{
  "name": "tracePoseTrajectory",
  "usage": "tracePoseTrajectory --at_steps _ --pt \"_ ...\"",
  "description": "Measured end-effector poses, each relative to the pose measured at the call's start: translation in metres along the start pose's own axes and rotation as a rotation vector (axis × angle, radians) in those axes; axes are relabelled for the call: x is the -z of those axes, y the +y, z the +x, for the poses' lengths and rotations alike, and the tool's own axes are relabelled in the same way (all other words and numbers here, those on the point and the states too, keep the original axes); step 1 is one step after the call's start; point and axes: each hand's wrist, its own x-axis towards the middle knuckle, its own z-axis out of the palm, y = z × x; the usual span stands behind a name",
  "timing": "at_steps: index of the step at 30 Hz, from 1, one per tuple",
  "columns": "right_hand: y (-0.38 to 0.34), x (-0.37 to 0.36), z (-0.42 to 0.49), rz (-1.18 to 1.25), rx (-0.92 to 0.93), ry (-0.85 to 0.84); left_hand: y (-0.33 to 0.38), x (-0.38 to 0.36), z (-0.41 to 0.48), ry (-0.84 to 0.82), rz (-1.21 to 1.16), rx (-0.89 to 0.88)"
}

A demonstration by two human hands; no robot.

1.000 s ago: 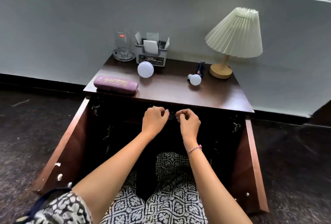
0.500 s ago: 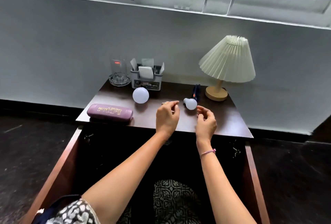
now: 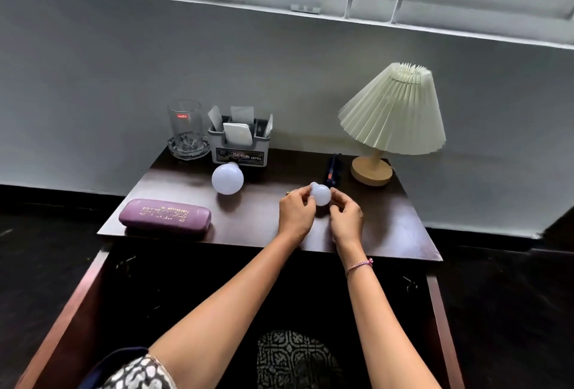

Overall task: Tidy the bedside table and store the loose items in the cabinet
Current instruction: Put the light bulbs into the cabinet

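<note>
I am pinching the small white bulb (image 3: pixel 321 195) between both hands; my left hand (image 3: pixel 295 211) is gripping it from its 9 o'clock side with curled fingertips, and my right hand (image 3: pixel 346 217) is gripping it from its 3 o'clock side; whether the bulb is touching the table (image 3: pixel 388 227) I cannot tell. Taking the middle of the table top as the dial's centre, the small bulb is sitting at about 3 o'clock; a dark blue object (image 3: pixel 333 169) is lying just beyond it at 1 o'clock, too dim to make out; the lamp (image 3: pixel 393 115) with its pleated shade is standing upright at 2 o'clock. A larger white bulb (image 3: pixel 227 182) is lying on its side at 10 o'clock, just in front of the grey caddy (image 3: pixel 238 146) holding white papers at 11 o'clock; a clear glass (image 3: pixel 184 127) is standing in a glass dish just beside the caddy, at its 9 o'clock; a purple case (image 3: pixel 165 217) is lying flat at 8 o'clock near the front edge. Below the table top the left door (image 3: pixel 71 320) and right door (image 3: pixel 441 320) of the cabinet are standing open; its inside is looking dark.
</note>
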Motion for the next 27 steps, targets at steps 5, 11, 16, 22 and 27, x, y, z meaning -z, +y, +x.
tracePoseTrajectory --at_steps 5,11,16,22,27 --pt "-0.003 0.003 -0.009 0.123 0.011 0.0 -0.001 0.008 -0.006 0.013 -0.046 0.011" --pt "-0.013 -0.002 -0.04 0.338 0.022 -0.017 -0.004 0.037 -0.026 0.119 -0.077 -0.035" --pt "-0.027 -0.004 -0.077 0.472 -0.016 -0.062 -0.003 0.066 -0.048 0.152 -0.068 -0.082" --pt "-0.037 0.003 -0.118 0.527 -0.031 -0.17 -0.01 0.092 -0.084 0.18 -0.165 -0.076" --pt "-0.025 0.01 -0.145 0.569 -0.1 -0.364 -0.031 0.103 -0.107 0.213 -0.171 -0.043"
